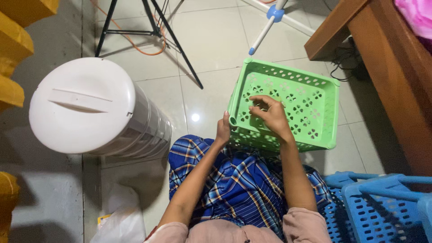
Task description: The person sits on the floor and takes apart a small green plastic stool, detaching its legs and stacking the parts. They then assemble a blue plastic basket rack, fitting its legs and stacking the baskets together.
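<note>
Head view, looking down at my lap and the tiled floor (211,40). The green perforated plastic basket (310,96) lies directly ahead of both hands, its near edge over my knees above the blue plaid cloth (238,180), its far edge out over the tiles. Its bottom panel seems to face up toward the camera, though I cannot tell for certain which face that is. Its long axis runs roughly left to right, tilted a little so that the right end sits lower in the picture.

My left hand (222,130) clasps the basket's near left corner, fingers wrapped round the rim. My right hand (271,116) rests on the perforated face, fingertips curled into the holes; it grips the panel rather than lying flat. The right hand is further onto the basket; the left is at its edge. Both touch it.

Surroundings: a white cylindrical container with a moulded lid (83,105) stands to the left, well apart from the basket. Black tripod legs (173,38) and an orange cable (135,42) cross the floor beyond it. A white and blue pole (265,27) slants just beyond the basket's far edge. Brown wooden furniture (396,67) runs down the right side. Blue perforated baskets (378,211) sit at lower right, near my right elbow. Yellow shapes (15,40) line the left border. A pale plastic bag (119,220) lies at lower left; no label is legible anywhere.
</note>
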Demonstrator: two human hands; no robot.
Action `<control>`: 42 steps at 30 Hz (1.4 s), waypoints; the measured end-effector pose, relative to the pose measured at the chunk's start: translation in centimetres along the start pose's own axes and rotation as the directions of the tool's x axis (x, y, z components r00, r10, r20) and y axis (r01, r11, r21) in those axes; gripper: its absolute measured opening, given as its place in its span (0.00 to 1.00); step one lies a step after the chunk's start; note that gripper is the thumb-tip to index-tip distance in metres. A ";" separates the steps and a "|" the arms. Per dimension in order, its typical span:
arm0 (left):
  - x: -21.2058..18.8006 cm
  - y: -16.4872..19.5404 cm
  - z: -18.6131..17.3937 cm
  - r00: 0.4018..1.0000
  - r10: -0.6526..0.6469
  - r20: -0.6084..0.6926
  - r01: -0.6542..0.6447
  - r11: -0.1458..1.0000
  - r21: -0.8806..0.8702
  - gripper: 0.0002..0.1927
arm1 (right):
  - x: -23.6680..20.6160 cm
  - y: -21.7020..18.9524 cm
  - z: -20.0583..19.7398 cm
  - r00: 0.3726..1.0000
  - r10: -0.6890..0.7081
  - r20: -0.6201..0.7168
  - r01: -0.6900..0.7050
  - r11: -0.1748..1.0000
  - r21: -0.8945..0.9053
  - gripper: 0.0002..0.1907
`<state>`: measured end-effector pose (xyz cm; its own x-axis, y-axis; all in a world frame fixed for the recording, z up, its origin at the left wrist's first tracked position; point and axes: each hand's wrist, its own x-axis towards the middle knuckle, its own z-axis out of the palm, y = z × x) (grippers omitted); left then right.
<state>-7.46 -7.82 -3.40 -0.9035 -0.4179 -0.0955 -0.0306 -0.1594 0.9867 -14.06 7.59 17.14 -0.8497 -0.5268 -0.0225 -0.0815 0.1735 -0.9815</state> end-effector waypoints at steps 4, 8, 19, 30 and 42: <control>0.1 0.2 -1.0 1.000 0.026 0.011 -0.027 0.998 0.061 0.31 | -0.1 0.6 -2.5 0.994 -0.085 -0.066 0.071 0.979 -0.190 0.16; -0.3 4.3 -1.9 0.970 0.233 -0.069 -0.233 0.972 0.009 0.18 | -0.1 0.7 -4.3 0.994 -0.077 -0.081 0.056 0.968 -0.243 0.15; -0.4 16.1 1.7 0.806 0.592 -0.008 -0.514 0.708 0.484 0.11 | 0.7 2.2 -4.5 0.995 -0.039 -0.093 0.003 0.934 -0.356 0.16; 5.3 12.4 2.3 0.915 0.402 0.048 -0.362 0.761 0.539 0.25 | 2.7 3.0 -5.9 0.999 -0.037 0.004 0.034 0.845 -0.533 0.18; 15.1 12.7 5.4 0.978 0.196 0.067 -0.201 0.822 0.533 0.37 | 16.6 -0.3 -3.3 0.957 -0.289 -0.019 0.212 0.744 -0.633 0.20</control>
<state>-23.78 -11.30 8.41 -0.9185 -0.3802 0.1085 -0.0714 0.4293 0.9003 -29.84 1.49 17.73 -0.7995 -0.5387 0.2659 -0.5710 0.5441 -0.6148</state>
